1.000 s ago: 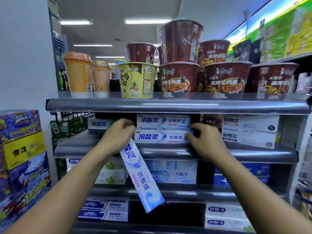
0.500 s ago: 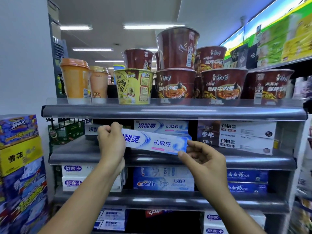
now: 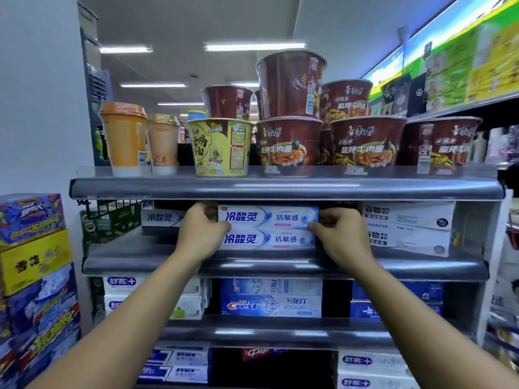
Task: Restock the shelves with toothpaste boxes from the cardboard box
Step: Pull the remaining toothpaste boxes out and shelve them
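Observation:
A white and blue toothpaste box (image 3: 268, 217) lies level on top of another matching box (image 3: 268, 239) on the second grey shelf (image 3: 280, 265). My left hand (image 3: 200, 231) grips its left end and my right hand (image 3: 341, 234) grips its right end. A third matching box (image 3: 160, 217) lies further left on the same shelf. The cardboard box is out of view.
Noodle cups (image 3: 289, 141) and drink cups (image 3: 123, 138) stand on the top shelf (image 3: 280, 189) just above. White boxes (image 3: 407, 228) fill the right of the second shelf. Lower shelves hold Crest boxes (image 3: 271, 304). Stacked snack cartons (image 3: 33, 265) stand at left.
The box hung tilted from my left hand, then was turned level with both hands. It has gone up and into the shelf, onto the stack.

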`<state>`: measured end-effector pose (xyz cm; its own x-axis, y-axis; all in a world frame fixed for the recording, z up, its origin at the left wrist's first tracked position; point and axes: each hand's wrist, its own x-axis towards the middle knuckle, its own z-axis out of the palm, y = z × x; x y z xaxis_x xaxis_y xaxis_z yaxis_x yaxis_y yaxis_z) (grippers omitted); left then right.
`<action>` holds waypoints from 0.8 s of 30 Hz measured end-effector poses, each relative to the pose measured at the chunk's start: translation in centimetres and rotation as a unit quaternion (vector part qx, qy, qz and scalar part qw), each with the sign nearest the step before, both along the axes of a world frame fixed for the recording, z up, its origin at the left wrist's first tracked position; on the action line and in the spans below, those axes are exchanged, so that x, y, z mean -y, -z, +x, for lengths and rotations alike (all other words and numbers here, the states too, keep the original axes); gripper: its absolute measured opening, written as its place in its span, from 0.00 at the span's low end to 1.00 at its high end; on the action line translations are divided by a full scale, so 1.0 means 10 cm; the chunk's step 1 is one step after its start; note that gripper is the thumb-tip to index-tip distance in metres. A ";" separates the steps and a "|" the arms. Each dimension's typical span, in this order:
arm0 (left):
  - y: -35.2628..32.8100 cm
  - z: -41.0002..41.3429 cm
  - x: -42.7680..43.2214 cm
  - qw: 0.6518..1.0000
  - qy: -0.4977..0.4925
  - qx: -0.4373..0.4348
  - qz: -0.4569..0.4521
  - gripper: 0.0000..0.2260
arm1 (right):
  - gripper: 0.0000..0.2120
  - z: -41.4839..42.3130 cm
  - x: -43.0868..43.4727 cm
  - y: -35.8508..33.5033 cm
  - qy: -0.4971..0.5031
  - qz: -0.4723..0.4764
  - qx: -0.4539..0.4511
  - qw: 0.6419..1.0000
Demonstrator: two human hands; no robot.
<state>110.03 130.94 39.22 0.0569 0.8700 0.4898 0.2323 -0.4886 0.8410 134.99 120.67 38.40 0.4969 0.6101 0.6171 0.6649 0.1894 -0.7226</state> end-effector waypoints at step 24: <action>0.43 -0.20 0.11 0.927 -0.176 -0.096 0.316 0.11 | 0.10 -0.15 0.44 0.24 0.142 0.070 0.213 0.964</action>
<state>108.07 129.79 34.95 -0.0375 0.3941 0.9183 0.5870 -0.7350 0.3394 133.51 116.26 35.99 0.3151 0.3829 0.8684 0.9351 0.0314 -0.3531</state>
